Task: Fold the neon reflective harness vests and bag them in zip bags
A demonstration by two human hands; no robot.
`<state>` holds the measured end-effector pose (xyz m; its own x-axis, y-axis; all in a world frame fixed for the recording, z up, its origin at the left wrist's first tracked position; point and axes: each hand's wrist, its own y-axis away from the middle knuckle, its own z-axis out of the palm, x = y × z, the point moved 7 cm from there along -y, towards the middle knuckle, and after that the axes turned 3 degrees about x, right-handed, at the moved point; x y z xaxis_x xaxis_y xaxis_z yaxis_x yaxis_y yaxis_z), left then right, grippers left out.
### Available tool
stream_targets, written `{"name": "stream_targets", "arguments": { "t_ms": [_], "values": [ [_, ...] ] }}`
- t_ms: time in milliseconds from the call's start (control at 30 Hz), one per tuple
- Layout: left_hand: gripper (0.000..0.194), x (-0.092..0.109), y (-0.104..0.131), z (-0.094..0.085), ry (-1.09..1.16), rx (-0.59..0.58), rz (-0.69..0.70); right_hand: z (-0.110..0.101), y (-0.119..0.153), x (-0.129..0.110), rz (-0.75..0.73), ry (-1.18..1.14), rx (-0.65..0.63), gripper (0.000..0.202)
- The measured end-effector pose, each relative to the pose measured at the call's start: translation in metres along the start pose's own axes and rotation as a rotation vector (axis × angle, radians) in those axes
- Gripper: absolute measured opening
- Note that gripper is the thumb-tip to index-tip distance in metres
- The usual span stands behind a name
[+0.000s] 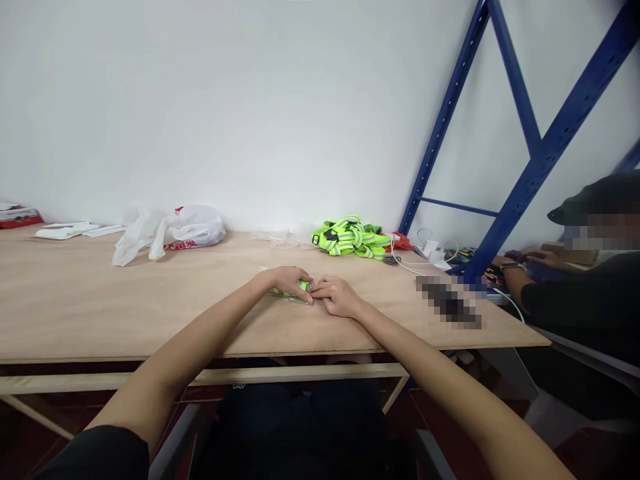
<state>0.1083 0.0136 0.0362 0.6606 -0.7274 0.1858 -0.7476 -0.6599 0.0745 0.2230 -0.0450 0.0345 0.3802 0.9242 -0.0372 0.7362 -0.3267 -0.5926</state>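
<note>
Forearms [440, 373], then bagged neon bundle [303, 286] clasped beneath left fingers [297, 272], right fingers [324, 289] at its end, pinch unclear.

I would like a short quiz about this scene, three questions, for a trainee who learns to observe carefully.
1. True or false: the neon-green reflective straps lie nearer to the wall than the right hand does.
2. What is under the left hand? A) a coiled black cable; B) a clear plastic packet; C) a pair of scissors.
3. Fill in: the lettering on the white carrier bag is ____.

Key: 1. True; 2. B; 3. red.
</note>
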Motion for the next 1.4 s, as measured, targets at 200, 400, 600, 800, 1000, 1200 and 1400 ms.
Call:
{"name": "stream_targets", "arguments": {
  "t_ms": [200, 400, 600, 800, 1000, 1200, 1400],
  "values": [
    [0.100, -0.005, 0.003, 0.005, -0.043, -0.026, -0.012, 0.003, 0.003, 0.008, 0.063, 0.013, 0.009, 0.059],
    [0.102, -0.005, 0.003, 0.007, -0.061, -0.044, -0.048, 0.007, 0.003, 0.012, 0.104, -0.008, -0.027, 0.062],
    [0.101, -0.002, 0.004, 0.005, -0.055, -0.046, -0.020, 0.005, 0.002, 0.011, 0.100, -0.032, -0.007, 0.060],
    [0.099, -0.001, 0.004, 0.004, -0.055, -0.052, -0.013, 0.005, 0.002, 0.010, 0.098, -0.040, -0.013, 0.058],
    [0.091, -0.001, 0.002, 0.005, -0.055, -0.050, -0.014, 0.004, 0.002, 0.011, 0.118, -0.001, -0.006, 0.054],
    [0.089, -0.001, -0.001, 0.006, -0.108, -0.041, -0.040, 0.001, 0.001, 0.009, 0.113, 0.001, 0.005, 0.055],
    [0.089, 0.001, -0.001, 0.007, -0.142, -0.060, -0.064, 0.003, 0.000, 0.007, 0.095, -0.001, -0.023, 0.053]
  ]
}}
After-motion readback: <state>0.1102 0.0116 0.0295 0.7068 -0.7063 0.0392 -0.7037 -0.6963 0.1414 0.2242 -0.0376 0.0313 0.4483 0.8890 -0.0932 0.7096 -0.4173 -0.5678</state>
